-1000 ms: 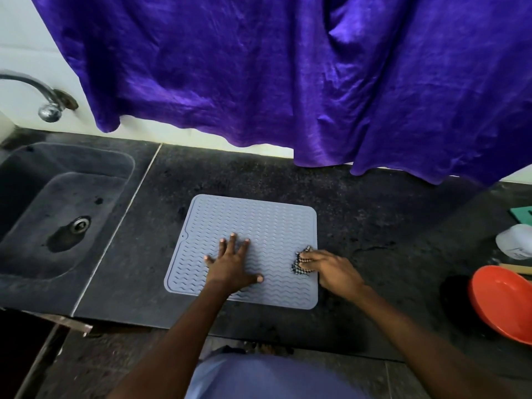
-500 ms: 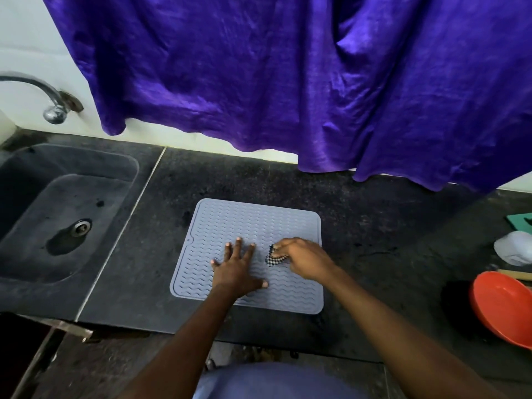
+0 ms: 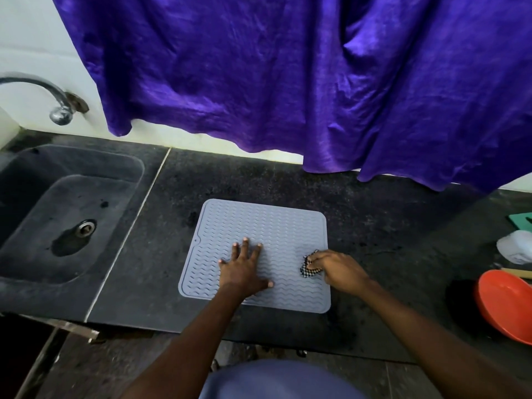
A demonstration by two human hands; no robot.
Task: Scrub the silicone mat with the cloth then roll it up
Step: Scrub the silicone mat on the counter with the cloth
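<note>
A grey silicone mat point(image 3: 267, 228) with a wavy ribbed pattern lies flat on the dark stone counter point(image 3: 374, 226). My left hand point(image 3: 244, 269) presses palm-down on the mat's lower middle, fingers spread. My right hand point(image 3: 336, 267) sits at the mat's right edge, closed on a small bunched black-and-white checked cloth point(image 3: 308, 269) that touches the mat. Most of the cloth is hidden under my fingers.
A dark sink point(image 3: 66, 214) with a drain lies to the left under a metal tap point(image 3: 57, 108). A purple curtain point(image 3: 288, 82) hangs over the counter's back. At the right stand an orange bowl point(image 3: 506, 306), a white object point(image 3: 516, 246) and a green item point(image 3: 521, 220).
My right hand with the cloth slid left towards the mat's middle, then back right to the mat's edge. My left hand stayed pressed on the mat.
</note>
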